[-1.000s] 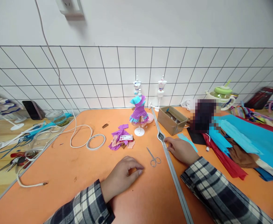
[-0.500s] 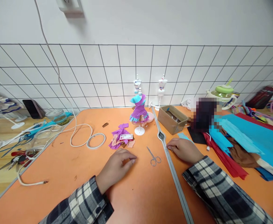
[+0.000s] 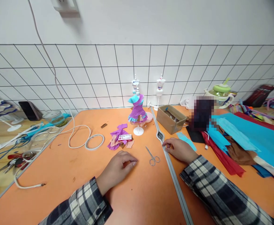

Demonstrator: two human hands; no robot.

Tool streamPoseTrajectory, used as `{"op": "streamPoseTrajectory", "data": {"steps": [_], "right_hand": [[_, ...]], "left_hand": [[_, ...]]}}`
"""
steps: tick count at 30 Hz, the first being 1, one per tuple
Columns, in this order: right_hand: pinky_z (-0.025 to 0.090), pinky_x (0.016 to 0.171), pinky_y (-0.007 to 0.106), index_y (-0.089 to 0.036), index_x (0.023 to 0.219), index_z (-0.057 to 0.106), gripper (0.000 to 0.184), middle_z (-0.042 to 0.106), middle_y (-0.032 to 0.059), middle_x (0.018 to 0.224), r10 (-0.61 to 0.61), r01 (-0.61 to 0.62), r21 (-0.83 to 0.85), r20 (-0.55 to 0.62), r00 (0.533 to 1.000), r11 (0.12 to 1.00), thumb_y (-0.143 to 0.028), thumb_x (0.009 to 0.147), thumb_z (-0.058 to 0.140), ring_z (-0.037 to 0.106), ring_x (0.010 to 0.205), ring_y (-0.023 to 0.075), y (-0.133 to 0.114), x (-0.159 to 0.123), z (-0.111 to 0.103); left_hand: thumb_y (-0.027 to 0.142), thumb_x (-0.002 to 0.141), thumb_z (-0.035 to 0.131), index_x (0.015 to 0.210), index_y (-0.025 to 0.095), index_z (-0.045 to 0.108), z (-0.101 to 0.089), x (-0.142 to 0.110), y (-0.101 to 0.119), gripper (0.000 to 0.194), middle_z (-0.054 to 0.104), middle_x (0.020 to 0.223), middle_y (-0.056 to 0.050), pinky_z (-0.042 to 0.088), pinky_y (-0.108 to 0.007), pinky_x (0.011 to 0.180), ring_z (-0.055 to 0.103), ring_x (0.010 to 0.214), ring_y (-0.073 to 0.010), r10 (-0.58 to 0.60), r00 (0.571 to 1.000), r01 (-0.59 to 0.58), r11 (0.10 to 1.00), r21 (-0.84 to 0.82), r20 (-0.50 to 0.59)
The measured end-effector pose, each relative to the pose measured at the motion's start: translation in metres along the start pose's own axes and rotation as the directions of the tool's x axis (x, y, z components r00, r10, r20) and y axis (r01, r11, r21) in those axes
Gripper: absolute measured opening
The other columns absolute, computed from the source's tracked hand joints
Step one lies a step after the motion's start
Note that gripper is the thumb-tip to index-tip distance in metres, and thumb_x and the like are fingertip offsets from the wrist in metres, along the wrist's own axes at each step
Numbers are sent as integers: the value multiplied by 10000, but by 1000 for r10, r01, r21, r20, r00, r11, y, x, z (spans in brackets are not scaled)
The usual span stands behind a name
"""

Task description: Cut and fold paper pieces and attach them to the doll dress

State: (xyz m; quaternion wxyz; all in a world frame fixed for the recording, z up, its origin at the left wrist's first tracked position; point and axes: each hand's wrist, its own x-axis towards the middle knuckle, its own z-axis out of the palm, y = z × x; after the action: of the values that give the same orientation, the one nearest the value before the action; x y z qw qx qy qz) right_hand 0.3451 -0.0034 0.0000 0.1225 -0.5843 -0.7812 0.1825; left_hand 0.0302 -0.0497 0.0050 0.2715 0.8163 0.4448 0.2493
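My left hand (image 3: 118,167) rests on the orange tabletop, thumb and fingertips drawn together with nothing visible between them. Just beyond it is a heap of purple and peach fabric scraps (image 3: 113,144) with a small red-and-white box (image 3: 125,137) on top. My right hand (image 3: 180,149) lies with curled fingers, the tips at the edge of a grey strip (image 3: 174,178); nothing shows in them. Small scissors (image 3: 152,158) lie between the hands, points away from me. Further back, a mini dress form in a purple and blue ruffled dress (image 3: 138,109) stands upright.
Two white dress forms (image 3: 160,89) stand by the tiled wall. A cardboard box (image 3: 171,120) sits right of centre. Cloth pieces (image 3: 251,134) cover the right side. A white cable (image 3: 72,137) and a ring of tape (image 3: 94,142) lie left; pliers (image 3: 16,161) are at far left.
The view has shifted slightly, so the table things appear a little further left. My right hand appears to have moved slightly with them; my left hand stays nearly in place.
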Motion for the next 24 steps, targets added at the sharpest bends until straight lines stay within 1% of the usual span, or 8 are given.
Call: {"op": "streamPoseTrajectory", "data": {"steps": [3, 7, 11, 14, 17, 20, 22, 24], "right_hand": [[380, 668, 275, -248, 994, 655, 193, 646, -6, 826, -17, 15, 58, 27, 999, 998, -260, 828, 557, 588, 795, 169, 3, 1, 1], [361, 629, 266, -244, 1002, 607, 196, 626, -18, 807, -11, 5, 110, 59, 998, 994, -275, 811, 577, 575, 755, 165, 8, 1, 4], [363, 615, 258, -247, 1141, 520, 364, 630, -32, 813, 4, -17, 187, 68, 998, 982, -275, 790, 614, 581, 721, 157, 13, 1, 7], [378, 624, 257, -258, 1260, 481, 474, 630, -32, 806, -13, -6, 217, 86, 996, 976, -274, 803, 609, 589, 722, 160, 15, 1, 8], [409, 674, 272, -264, 1335, 482, 505, 644, -7, 850, -37, 24, 179, 68, 997, 984, -266, 837, 569, 602, 771, 173, 14, 1, 10], [430, 795, 300, -247, 1298, 561, 413, 649, 44, 992, -85, 88, 105, -33, 996, 991, -245, 893, 479, 605, 919, 192, 11, 3, 10], [430, 842, 305, -242, 1267, 608, 395, 632, 68, 1056, -109, 114, 63, -77, 991, 991, -230, 921, 419, 596, 978, 197, 10, 3, 8], [437, 835, 305, -248, 1229, 653, 401, 633, 75, 1027, -108, 109, 21, -45, 993, 994, -217, 932, 385, 600, 960, 199, 10, 3, 6]], "left_hand": [[270, 892, 582, 953, 234, 731, 0, 0, -1, 165, 726, 938, -42, 480, -329, 830, 634, 899, -188, 11, 1000, -11, 1000, -5, -5], [265, 892, 582, 952, 232, 731, 1, 1, -1, 165, 726, 931, -40, 481, -331, 826, 635, 891, -184, 14, 1000, -14, 1000, -9, -1], [259, 889, 581, 941, 226, 732, 1, 1, 0, 163, 727, 922, -41, 483, -329, 817, 635, 881, -183, 10, 1000, -9, 1000, -12, 1], [259, 888, 579, 943, 226, 733, 2, 1, 0, 167, 728, 927, -44, 483, -328, 818, 634, 885, -185, 11, 1000, -11, 1000, -10, 7], [267, 891, 577, 946, 227, 734, 2, 0, -1, 171, 727, 928, -45, 483, -327, 820, 633, 887, -186, 13, 1000, -13, 1000, -11, 10], [267, 894, 571, 950, 229, 734, 2, 0, -1, 176, 726, 934, -47, 483, -327, 822, 633, 891, -186, 16, 1000, -16, 1000, -14, 12], [263, 896, 567, 954, 230, 733, 2, 0, -1, 179, 726, 935, -48, 484, -328, 821, 633, 890, -186, 18, 1000, -18, 1000, -14, 9], [263, 896, 567, 956, 231, 733, 2, 0, -1, 179, 727, 933, -47, 483, -330, 820, 632, 887, -186, 19, 1000, -18, 1000, -13, 10]]}}
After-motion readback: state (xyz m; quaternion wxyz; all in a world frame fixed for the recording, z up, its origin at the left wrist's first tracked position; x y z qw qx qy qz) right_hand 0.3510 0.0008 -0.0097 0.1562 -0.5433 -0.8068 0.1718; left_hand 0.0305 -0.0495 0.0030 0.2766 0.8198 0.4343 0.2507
